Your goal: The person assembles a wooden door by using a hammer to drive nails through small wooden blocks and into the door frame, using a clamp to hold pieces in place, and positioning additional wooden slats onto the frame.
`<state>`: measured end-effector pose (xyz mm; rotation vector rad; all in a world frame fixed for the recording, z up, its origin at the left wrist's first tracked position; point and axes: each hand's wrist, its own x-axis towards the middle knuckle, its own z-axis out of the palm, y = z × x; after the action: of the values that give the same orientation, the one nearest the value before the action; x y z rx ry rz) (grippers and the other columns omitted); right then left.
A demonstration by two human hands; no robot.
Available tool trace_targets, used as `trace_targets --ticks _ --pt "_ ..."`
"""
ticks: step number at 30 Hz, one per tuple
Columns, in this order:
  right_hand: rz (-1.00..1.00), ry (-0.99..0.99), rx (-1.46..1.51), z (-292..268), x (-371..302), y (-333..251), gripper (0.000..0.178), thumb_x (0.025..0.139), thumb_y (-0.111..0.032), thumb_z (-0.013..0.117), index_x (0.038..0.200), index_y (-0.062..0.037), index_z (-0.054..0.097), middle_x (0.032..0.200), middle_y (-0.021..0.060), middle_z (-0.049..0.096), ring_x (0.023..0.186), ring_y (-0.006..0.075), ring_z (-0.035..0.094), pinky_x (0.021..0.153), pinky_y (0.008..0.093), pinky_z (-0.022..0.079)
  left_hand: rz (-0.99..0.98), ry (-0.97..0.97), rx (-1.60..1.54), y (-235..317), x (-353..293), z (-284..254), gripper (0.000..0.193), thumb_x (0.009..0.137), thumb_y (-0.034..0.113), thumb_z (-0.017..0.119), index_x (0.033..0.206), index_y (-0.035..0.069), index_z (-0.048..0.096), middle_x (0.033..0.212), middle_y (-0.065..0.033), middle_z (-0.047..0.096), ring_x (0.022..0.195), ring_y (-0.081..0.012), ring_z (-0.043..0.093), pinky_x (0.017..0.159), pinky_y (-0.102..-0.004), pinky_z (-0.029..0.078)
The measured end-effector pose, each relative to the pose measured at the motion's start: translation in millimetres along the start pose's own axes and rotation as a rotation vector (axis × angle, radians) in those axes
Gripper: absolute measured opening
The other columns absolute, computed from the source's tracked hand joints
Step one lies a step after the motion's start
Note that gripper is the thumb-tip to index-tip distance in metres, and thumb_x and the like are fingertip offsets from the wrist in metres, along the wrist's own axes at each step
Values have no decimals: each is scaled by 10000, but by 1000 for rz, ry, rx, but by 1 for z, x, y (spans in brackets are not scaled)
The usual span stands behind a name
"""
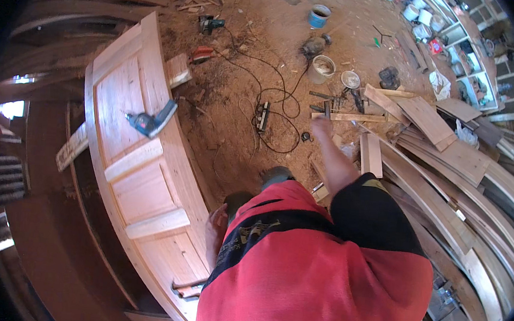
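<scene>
My right arm stretches forward over a narrow plank. My right hand is closed at the plank's left end, and a short dark upright piece sticks up from it; its kind is too small to make out. Close to my body on the left, my left hand hangs beside the edge of a pale wooden panelled door; its fingers are partly hidden. On the door lie a blue-grey cordless drill and, near my left side, a claw hammer.
Black cable loops across the sawdust-covered floor, around a power strip. A power tool and a red tool lie farther off. Buckets stand ahead. Stacked boards fill the right side.
</scene>
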<state>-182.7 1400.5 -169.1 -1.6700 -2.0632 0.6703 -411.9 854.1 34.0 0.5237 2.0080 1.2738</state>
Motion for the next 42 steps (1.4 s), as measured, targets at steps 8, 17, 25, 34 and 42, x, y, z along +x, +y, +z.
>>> trace_targets --ticks 8,17,25,34,42 --pt "390 -248 -91 -83 -135 71 332 902 -284 565 1095 -19 619 943 246 671 892 403 659 772 493 503 155 30 424 135 152 -93 269 953 212 645 1108 -8 651 1036 -165 667 908 -282 669 787 -377 529" --pt "934 -478 1057 59 -168 -3 389 872 -337 626 1141 -58 660 1053 150 686 981 284 637 887 379 509 464 -49 358 198 404 -61 306 949 174 639 1202 2 625 1055 -181 660 948 -278 661 813 -365 531" --pt "155 63 205 -38 94 -312 277 934 -231 589 1118 -25 601 882 183 668 820 343 657 752 428 524 112 -574 359 222 618 -49 417 952 229 662 1327 69 573 1125 -121 660 987 -192 637 804 -325 523" --pt "741 243 65 -107 -58 -265 289 936 -226 597 1150 -34 624 985 200 696 913 387 677 801 452 543 810 -872 679 354 738 77 406 964 201 630 1307 -2 549 1065 -131 654 915 -179 621 802 -309 512" --pt "1293 946 855 -178 -192 -163 523 1005 -521 450 1131 -49 635 906 137 681 666 184 662 550 314 553 543 -1052 787 364 596 190 368 951 180 633 1284 38 565 1013 -82 670 886 -180 639 773 -315 521"
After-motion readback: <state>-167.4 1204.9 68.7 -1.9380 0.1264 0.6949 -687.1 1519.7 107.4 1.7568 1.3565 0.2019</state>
